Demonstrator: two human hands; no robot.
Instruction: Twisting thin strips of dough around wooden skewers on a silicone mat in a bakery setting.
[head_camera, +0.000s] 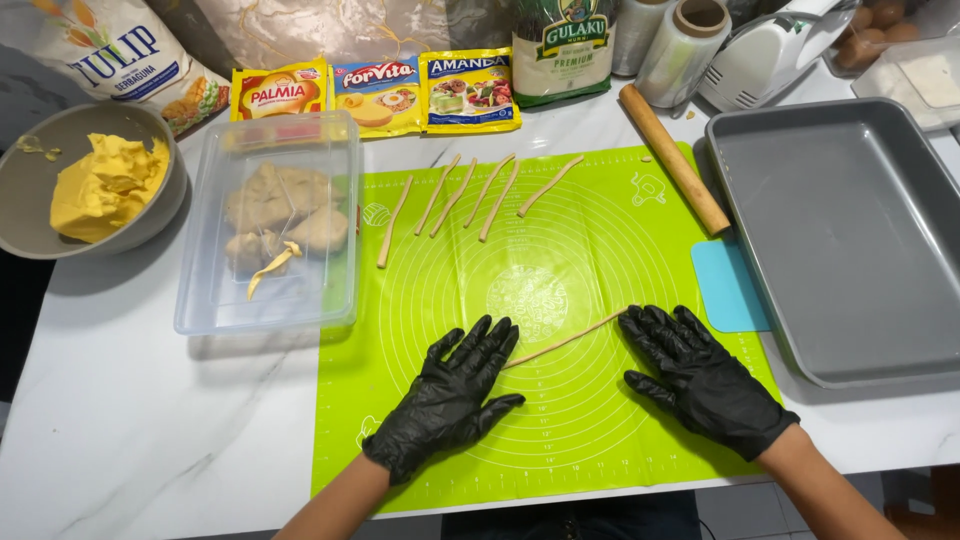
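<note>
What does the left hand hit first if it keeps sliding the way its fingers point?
The left hand points up and right across the green mat. First in line is the thin dough rope at its fingertips, probably already touching it.

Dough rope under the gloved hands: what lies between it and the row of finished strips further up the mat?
Head view: between the dough rope and the strips lies only bare green mat with its printed circles; nothing rests there.

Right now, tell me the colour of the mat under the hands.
Bright lime green mat with pale circular guide lines, seen in the head view.
</note>
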